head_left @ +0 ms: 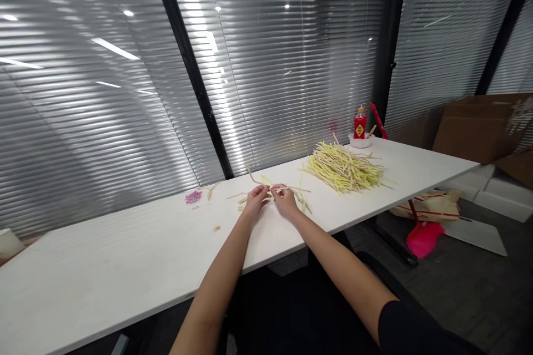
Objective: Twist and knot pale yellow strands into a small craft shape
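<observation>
My left hand [255,201] and my right hand [285,202] are close together over the white table [137,249], fingertips pinched. Between them runs a thin pale stalk [303,189], whose end sticks out to the right of my right hand. Several loose stalks, some tan and some yellow-green, lie on the table around and behind my fingers. To the right rests a large heap of similar yellow and tan stalks [345,169]. The exact spot where my fingertips meet is too small to make out.
Left of my hands is a small pile of pink and purple bands [194,197], with tan scraps [210,192] beside it. At the back right, a red-labelled bottle [360,123] stands in a white bowl [360,142]. Blinds line the far edge; cardboard boxes [478,127] stand right.
</observation>
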The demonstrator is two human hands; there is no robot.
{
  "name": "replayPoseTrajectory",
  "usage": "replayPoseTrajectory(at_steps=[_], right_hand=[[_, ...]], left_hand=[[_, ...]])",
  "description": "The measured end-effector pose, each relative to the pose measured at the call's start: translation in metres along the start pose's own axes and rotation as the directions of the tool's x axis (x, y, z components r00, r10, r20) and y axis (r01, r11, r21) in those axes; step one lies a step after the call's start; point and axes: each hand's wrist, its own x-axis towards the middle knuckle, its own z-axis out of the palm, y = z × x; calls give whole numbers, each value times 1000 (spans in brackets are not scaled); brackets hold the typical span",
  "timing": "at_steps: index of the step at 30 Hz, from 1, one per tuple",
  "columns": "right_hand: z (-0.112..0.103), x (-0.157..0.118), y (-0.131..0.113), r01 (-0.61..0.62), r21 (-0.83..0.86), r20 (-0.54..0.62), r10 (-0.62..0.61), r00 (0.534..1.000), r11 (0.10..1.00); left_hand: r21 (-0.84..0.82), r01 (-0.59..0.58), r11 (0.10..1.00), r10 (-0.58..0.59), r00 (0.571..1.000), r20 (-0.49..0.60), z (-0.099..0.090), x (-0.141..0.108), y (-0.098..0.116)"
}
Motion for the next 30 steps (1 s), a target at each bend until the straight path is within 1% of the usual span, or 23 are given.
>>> replayPoseTrajectory(at_steps=[6, 17, 25, 30], right_hand=[[0, -1, 2, -24, 33, 71, 22, 997, 999], [4, -1, 5, 16, 120, 85, -27, 996, 993], [2, -2, -2, -21, 160, 72, 10, 997, 987], [3, -2, -3, -62, 183, 75, 49, 996, 981]], left_hand=[[22, 9, 1000, -8, 1000, -23, 0, -2, 1], [-84, 36, 996, -38, 999, -26, -1, 1, -1], [-85, 70, 994, -69, 998, 13, 3, -1, 4], [-65, 79, 995, -73, 993, 90, 2, -1, 3]])
